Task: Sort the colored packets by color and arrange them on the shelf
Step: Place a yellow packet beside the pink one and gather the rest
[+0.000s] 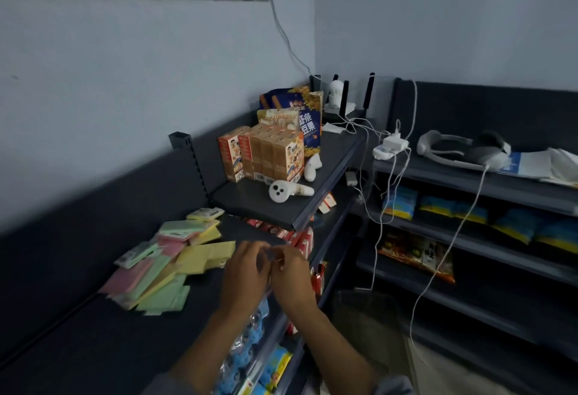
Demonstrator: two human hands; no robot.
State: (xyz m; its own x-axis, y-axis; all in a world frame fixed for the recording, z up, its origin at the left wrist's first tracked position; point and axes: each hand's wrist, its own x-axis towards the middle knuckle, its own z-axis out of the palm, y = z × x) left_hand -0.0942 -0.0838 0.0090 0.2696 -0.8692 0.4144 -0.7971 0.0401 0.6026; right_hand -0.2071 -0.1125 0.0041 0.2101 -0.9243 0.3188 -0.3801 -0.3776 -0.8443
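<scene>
A dark grey shelf [93,332] runs along a pale wall into a corner. On it, a loose heap of pink, green and yellow packets [165,266] lies just left of the hands, not touching them. The left hand [245,272] and right hand [292,276] meet fingertip to fingertip above the shelf edge, fingers curled; whether they pinch anything is too blurred to tell.

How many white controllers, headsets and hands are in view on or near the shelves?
Controllers: 2
Headset: 1
Hands: 2, left hand and right hand
Total: 5
</scene>
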